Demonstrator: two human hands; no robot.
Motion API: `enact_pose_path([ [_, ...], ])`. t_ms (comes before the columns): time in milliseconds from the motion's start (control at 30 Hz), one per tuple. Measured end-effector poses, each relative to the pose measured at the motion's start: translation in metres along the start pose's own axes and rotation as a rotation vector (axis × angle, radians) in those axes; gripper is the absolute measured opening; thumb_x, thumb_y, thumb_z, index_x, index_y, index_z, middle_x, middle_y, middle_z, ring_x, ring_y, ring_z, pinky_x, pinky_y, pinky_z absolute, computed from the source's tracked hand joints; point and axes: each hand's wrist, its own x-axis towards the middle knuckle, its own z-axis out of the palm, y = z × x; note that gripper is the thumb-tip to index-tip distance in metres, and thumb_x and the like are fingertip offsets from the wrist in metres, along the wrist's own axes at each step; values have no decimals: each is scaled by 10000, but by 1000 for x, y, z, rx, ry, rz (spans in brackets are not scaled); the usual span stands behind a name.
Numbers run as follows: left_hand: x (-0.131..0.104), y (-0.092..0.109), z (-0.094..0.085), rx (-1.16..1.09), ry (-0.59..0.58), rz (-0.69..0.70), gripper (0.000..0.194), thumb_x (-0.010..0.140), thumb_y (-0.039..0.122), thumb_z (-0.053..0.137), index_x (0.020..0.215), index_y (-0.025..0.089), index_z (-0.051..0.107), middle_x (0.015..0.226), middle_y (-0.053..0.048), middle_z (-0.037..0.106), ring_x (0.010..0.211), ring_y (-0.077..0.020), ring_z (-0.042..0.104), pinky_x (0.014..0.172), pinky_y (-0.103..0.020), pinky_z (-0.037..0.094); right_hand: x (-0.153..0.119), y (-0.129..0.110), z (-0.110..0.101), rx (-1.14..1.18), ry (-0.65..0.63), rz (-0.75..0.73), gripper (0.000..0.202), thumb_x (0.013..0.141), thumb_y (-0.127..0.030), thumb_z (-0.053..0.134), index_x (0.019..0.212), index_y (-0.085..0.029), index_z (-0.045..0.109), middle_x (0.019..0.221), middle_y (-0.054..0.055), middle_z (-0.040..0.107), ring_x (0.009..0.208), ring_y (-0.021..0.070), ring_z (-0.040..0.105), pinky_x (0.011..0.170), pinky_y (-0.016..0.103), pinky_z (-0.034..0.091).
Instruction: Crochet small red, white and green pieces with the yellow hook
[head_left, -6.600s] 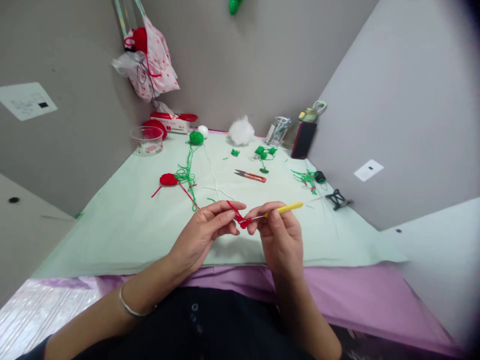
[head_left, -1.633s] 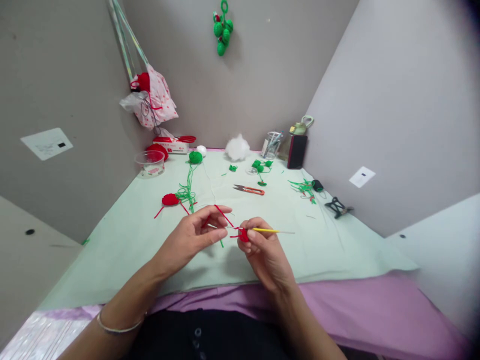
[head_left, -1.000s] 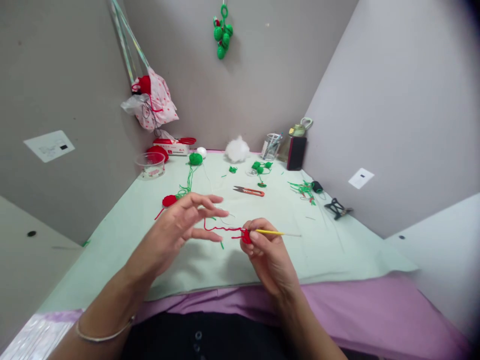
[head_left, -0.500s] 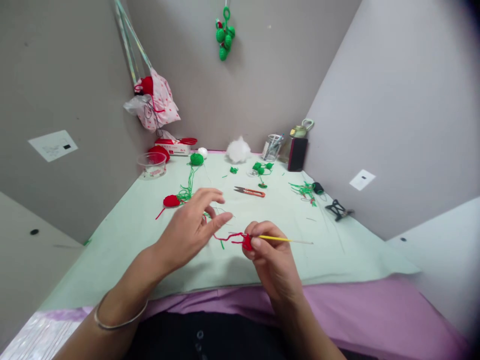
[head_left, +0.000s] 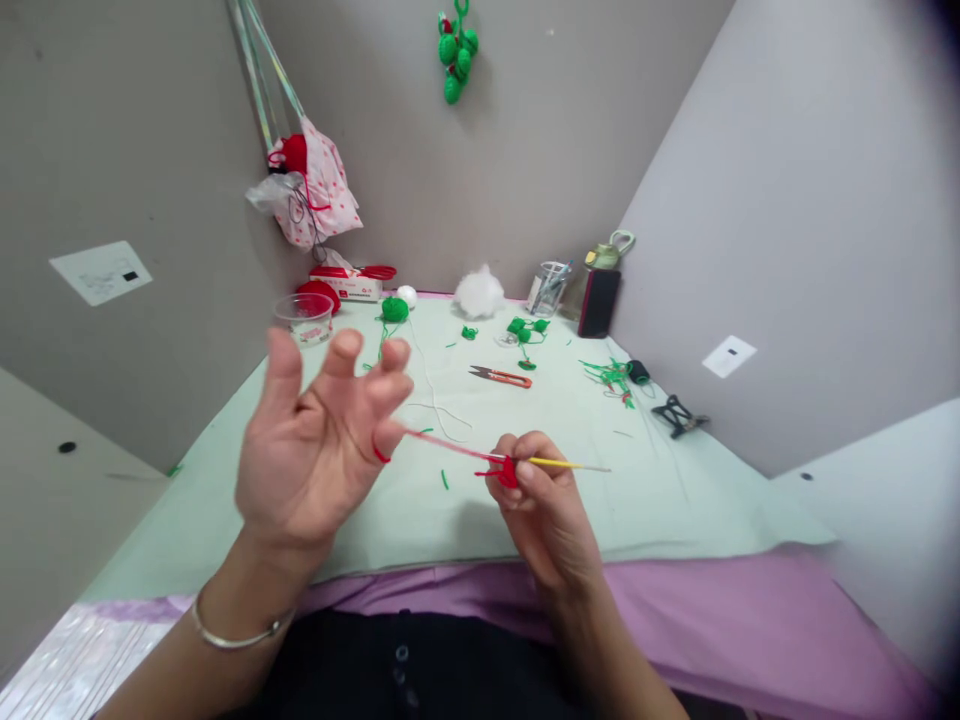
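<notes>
My right hand (head_left: 541, 490) pinches a small red crochet piece (head_left: 508, 472) together with a crochet hook that has a yellow handle (head_left: 555, 462). The hook lies nearly level, its handle end pointing right. From the piece, a red yarn strand (head_left: 450, 444) runs taut to my left hand (head_left: 311, 450), where it loops round the little finger. That hand is raised, palm showing, with its fingers apart and bent. A short red tail sticks out to the left of the piece.
Orange-handled snips (head_left: 501, 377) lie mid-table, with small green crochet pieces (head_left: 523, 332) behind. White stuffing (head_left: 480, 292), a pen cup (head_left: 549, 289) and a phone (head_left: 598, 303) stand at the back. Green scraps (head_left: 615, 375) and a black stand (head_left: 679, 416) are on the right.
My left hand has turned palm-up and moved left, and the red yarn, slack before, is now stretched from its little finger. My right hand keeps its hold, barely moved.
</notes>
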Motion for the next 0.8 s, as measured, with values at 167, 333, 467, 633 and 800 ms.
enact_pose_path([
  [167, -16, -21, 1, 263, -106, 466, 708, 1009, 728, 344, 546, 295, 659, 928, -34, 749, 1325, -317, 572, 1249, -563, 339, 2, 3, 5, 26, -2, -23, 215, 686, -293, 931, 756, -242, 734, 703, -34, 569, 557, 67, 364, 516, 216, 326],
  [333, -11, -48, -6, 765, -166, 598, 418, 1008, 516, 574, 728, 318, 812, 1162, -55, 793, 1454, -351, 470, 1315, -582, -23, 2, 0, 6, -9, -1, -72, 195, 702, -299, 920, 756, -250, 740, 705, -30, 591, 550, 70, 394, 514, 226, 334],
  [467, -10, -47, -3, 627, -204, 277, 341, 940, 355, 731, 1275, 309, 770, 1337, -70, 725, 1420, -342, 513, 1259, -537, 273, 2, 3, 3, -173, 53, -201, 150, 737, -274, 894, 766, -246, 749, 748, -10, 648, 576, 96, 480, 544, 267, 410],
  [633, -15, -60, 7, 208, -191, -33, 425, 905, 294, 799, 1323, 281, 721, 906, 6, 709, 838, -167, 694, 869, -323, 566, -1, 11, -1, -330, 34, -334, 77, 812, -251, 861, 843, -271, 793, 813, 6, 691, 656, 133, 586, 607, 297, 488],
  [800, -12, -69, 6, 78, -211, -84, 351, 902, 233, 810, 1241, 310, 759, 850, 41, 694, 784, -99, 670, 815, -231, 552, -1, 13, -2, -320, 3, -344, 78, 837, -230, 846, 869, -288, 805, 838, 0, 698, 672, 136, 619, 627, 300, 510],
])
